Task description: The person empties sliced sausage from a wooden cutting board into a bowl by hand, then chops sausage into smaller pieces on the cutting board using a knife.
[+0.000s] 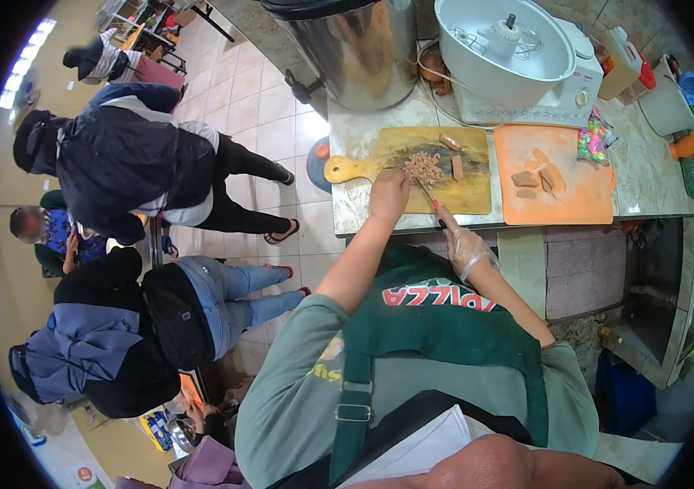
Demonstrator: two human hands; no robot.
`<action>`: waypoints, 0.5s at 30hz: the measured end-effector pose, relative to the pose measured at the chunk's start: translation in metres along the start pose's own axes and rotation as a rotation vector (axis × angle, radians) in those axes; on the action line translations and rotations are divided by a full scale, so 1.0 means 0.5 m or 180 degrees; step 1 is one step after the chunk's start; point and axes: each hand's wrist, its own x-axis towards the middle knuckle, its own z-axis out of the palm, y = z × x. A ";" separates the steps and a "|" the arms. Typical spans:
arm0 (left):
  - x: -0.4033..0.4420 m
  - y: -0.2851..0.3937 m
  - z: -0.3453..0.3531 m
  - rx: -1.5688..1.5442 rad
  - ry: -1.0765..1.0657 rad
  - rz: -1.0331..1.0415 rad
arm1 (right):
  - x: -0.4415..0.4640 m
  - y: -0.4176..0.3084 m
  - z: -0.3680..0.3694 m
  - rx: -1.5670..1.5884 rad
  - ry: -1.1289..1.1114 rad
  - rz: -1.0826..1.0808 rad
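Note:
A wooden cutting board (477, 196) with a rounded handle lies on the counter. Chopped brownish meat (423, 165) is heaped on its middle, and two larger sausage-like pieces (457, 167) lie to the right of the heap. My left hand (390, 196) is closed at the near edge of the heap, its fingers curled by the knife blade; what they grip, if anything, is hidden. In a clear plastic glove, my right hand (467, 248) is wrapped around the handle of a knife (427, 196), whose blade slants up and left into the chopped pieces.
An orange cutting board (559, 208) with several brown slices (526, 179) lies at right. Behind stand a white mixer with a bowl (510, 73), a large metal container (363, 65) and a bag of colourful sweets (594, 138). Other people (119, 163) stand and sit at left.

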 end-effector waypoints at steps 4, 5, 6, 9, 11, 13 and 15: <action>-0.003 0.002 0.000 0.0043 -0.0008 -0.0008 | 0.024 -0.027 -0.020 -0.0403 -0.0309 0.0166; -0.002 0.000 0.002 0.0046 0.0007 0.0035 | 0.030 -0.028 -0.021 -0.0406 -0.0306 0.0159; -0.001 -0.001 0.003 0.0052 0.0015 0.0033 | 0.036 -0.029 -0.019 -0.0515 -0.0319 0.0133; 0.000 -0.006 0.003 0.0100 -0.0027 0.0001 | 0.043 -0.043 -0.029 -0.0666 -0.0430 0.0114; 0.001 -0.005 0.004 0.0126 -0.0060 -0.0058 | 0.043 -0.048 -0.038 -0.0709 -0.0518 0.0131; 0.001 -0.003 0.004 0.0142 -0.0057 -0.0057 | 0.043 -0.050 -0.042 -0.0689 -0.0539 0.0089; 0.001 -0.001 0.003 0.0155 -0.0064 -0.0052 | 0.050 -0.050 -0.039 -0.0674 -0.0511 0.0060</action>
